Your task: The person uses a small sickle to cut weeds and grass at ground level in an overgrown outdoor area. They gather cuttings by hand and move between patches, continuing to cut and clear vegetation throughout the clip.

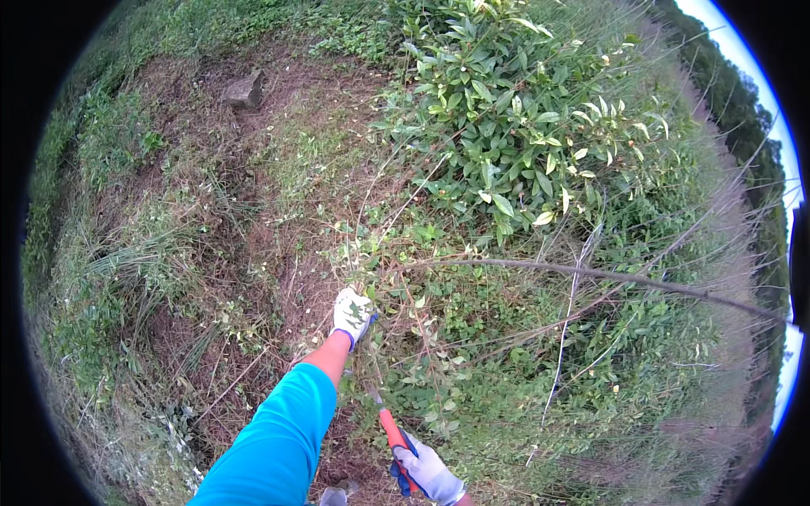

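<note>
My left hand [353,318], in a white glove with a blue cuff edge, is closed around a bunch of leafy weed stems [367,269]. Its blue sleeve reaches in from the bottom edge. Lower and to the right, my right hand [431,469], in a white and dark blue glove, grips the red-orange handle [393,431] of a cutting tool. A short length of its metal [376,395] points up toward the weeds just below my left hand. Leaves hide the far end of the metal, so the blade's shape cannot be told.
A broad-leaved shrub [500,120] stands at the upper right. One long bare branch [582,271] arches in from the right, near a pale dry stalk [566,322]. A stone block [244,90] lies on the brown ground at the upper left. Cut grass [142,256] is heaped at left.
</note>
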`<action>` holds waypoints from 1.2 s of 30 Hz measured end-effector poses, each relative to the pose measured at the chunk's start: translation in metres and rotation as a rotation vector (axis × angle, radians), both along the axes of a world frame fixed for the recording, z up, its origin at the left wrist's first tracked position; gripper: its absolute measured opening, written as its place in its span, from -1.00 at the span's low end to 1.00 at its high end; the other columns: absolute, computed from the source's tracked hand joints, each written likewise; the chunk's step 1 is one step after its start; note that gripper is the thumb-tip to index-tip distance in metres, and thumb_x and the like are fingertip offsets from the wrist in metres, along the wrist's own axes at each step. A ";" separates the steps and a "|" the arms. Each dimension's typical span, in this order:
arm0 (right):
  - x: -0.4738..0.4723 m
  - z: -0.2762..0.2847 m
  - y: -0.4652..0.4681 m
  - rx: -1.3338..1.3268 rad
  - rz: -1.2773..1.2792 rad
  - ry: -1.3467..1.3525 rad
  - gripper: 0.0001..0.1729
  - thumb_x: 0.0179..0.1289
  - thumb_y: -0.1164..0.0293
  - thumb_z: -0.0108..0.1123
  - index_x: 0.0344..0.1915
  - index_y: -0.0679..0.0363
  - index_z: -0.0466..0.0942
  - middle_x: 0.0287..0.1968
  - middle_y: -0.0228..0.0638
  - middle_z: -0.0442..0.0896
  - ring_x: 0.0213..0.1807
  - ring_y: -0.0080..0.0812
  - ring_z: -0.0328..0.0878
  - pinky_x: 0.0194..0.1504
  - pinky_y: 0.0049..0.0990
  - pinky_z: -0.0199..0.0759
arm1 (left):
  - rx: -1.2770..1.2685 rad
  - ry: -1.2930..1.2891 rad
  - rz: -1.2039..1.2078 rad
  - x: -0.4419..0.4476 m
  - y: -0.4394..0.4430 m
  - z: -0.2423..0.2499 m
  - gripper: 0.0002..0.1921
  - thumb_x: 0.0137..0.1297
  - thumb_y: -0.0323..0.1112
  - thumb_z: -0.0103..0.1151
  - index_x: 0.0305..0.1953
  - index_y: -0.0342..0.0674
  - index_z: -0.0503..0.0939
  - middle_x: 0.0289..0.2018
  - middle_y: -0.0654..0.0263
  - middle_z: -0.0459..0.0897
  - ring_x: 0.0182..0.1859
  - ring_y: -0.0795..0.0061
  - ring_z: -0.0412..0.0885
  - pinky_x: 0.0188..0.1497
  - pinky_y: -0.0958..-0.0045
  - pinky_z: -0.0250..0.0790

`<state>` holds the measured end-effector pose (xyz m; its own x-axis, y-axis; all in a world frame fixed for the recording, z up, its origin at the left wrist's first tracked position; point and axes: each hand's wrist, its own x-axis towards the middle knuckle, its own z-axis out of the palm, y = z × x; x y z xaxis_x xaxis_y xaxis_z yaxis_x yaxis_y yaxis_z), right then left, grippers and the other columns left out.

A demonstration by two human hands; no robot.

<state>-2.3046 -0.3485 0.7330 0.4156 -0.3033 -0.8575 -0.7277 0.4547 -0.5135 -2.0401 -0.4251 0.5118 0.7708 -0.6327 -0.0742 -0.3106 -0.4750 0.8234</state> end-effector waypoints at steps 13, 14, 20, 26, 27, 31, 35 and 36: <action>0.028 0.051 -0.093 -0.422 -0.490 -0.222 -0.63 0.40 0.39 -0.12 0.17 0.11 0.22 -0.50 -0.31 0.43 -0.62 -0.42 0.45 -0.68 -0.36 0.44 | -0.162 0.184 0.211 0.109 -0.012 0.119 -0.57 0.10 -0.17 0.28 -0.08 -0.33 0.52 -0.23 0.00 0.62 -0.15 0.12 0.59 -0.12 0.23 0.41; 0.057 0.033 -0.119 -0.417 -0.532 -0.304 -0.70 0.41 0.35 -0.13 0.11 0.07 0.22 -0.51 -0.30 0.43 -0.67 -0.40 0.40 -0.69 -0.35 0.43 | -0.156 0.148 0.199 0.107 -0.012 0.117 -0.56 0.08 -0.18 0.31 -0.08 -0.33 0.51 -0.22 0.01 0.63 -0.16 0.14 0.59 -0.11 0.25 0.41; 0.216 -0.062 -0.200 -0.375 -0.416 -0.442 -0.85 0.39 0.26 -0.07 -0.15 0.03 0.26 -0.50 -0.30 0.44 -0.65 -0.38 0.42 -0.67 -0.33 0.42 | -0.241 0.210 0.154 0.102 -0.011 0.114 -0.38 -0.04 -0.18 0.45 0.03 -0.31 0.44 -0.08 0.11 0.62 -0.04 0.26 0.57 0.05 0.33 0.38; 0.249 -0.095 -0.141 -0.369 -0.031 -0.455 -0.76 0.38 0.32 -0.04 0.00 0.09 0.31 -0.44 -0.41 0.44 -0.57 -0.53 0.42 -0.64 -0.46 0.39 | -0.162 0.233 0.139 0.114 -0.014 0.118 0.16 -0.18 -0.01 0.49 0.33 -0.50 -0.01 0.26 -0.20 0.21 0.28 0.04 0.29 0.28 0.28 0.20; 0.247 -0.087 -0.131 -0.334 0.014 -0.396 -0.71 0.39 0.32 -0.05 0.06 0.10 0.31 -0.43 -0.43 0.44 -0.56 -0.56 0.42 -0.64 -0.48 0.38 | -0.248 0.203 0.210 0.116 -0.015 0.117 0.18 -0.17 0.00 0.49 0.35 -0.50 -0.06 0.29 -0.21 0.16 0.32 0.05 0.24 0.30 0.29 0.18; 0.211 -0.057 -0.104 -0.245 0.144 -0.349 -0.55 0.38 0.32 -0.06 0.23 0.11 0.20 -0.51 -0.39 0.44 -0.68 -0.56 0.38 -0.69 -0.50 0.33 | -0.321 0.375 0.185 0.143 -0.009 0.080 -0.34 0.07 -0.15 0.35 0.13 -0.40 0.34 -0.18 0.10 0.62 -0.12 0.33 0.59 -0.09 0.38 0.45; 0.144 -0.039 -0.076 -0.261 0.299 -0.161 -0.45 0.38 0.24 -0.07 0.30 0.17 0.13 -0.55 -0.35 0.43 -0.65 -0.50 0.38 -0.63 -0.43 0.31 | -0.023 0.645 0.284 0.098 -0.002 0.044 -0.57 0.12 -0.07 0.19 -0.26 -0.42 0.57 -0.27 -0.09 0.63 -0.16 0.07 0.60 -0.08 0.18 0.38; 0.124 -0.034 -0.061 -0.294 0.304 -0.155 -0.45 0.38 0.24 -0.06 0.30 0.14 0.13 -0.55 -0.39 0.42 -0.65 -0.54 0.37 -0.63 -0.47 0.32 | 0.048 0.532 0.201 0.092 0.010 0.021 -0.57 0.14 -0.07 0.14 -0.24 -0.42 0.55 -0.24 -0.11 0.62 -0.12 0.03 0.59 -0.04 0.18 0.37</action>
<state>-2.1807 -0.4093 0.6994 0.6404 -0.3691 -0.6736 -0.7098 0.0507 -0.7026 -1.9483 -0.4151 0.5325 0.7241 -0.4636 -0.5106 0.2416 -0.5230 0.8174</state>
